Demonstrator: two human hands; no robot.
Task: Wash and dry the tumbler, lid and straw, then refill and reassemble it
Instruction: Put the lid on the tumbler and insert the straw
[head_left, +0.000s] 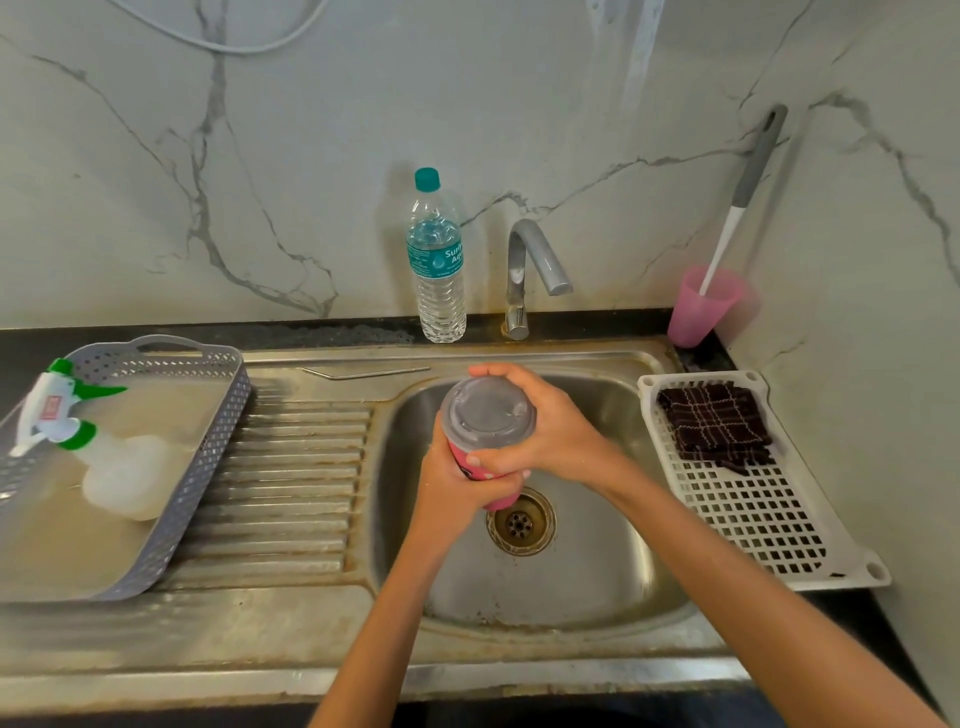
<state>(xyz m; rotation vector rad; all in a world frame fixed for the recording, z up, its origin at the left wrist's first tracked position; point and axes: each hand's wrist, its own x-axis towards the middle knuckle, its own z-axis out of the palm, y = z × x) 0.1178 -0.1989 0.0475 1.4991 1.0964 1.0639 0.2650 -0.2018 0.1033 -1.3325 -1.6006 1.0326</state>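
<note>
Left grip (457, 488) grasps the tumbler (457, 454), right grip (550, 431) clasps its lid (485, 410) over the sink (571, 571); pulling the lid off looks next.

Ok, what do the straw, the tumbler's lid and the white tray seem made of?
Straw: probably stainless steel; thin, silvery and glossy.
Lid, on the tumbler: translucent grey plastic, frosted, with light showing through.
Tray: white moulded plastic, matte, with a perforated grid base.
</note>
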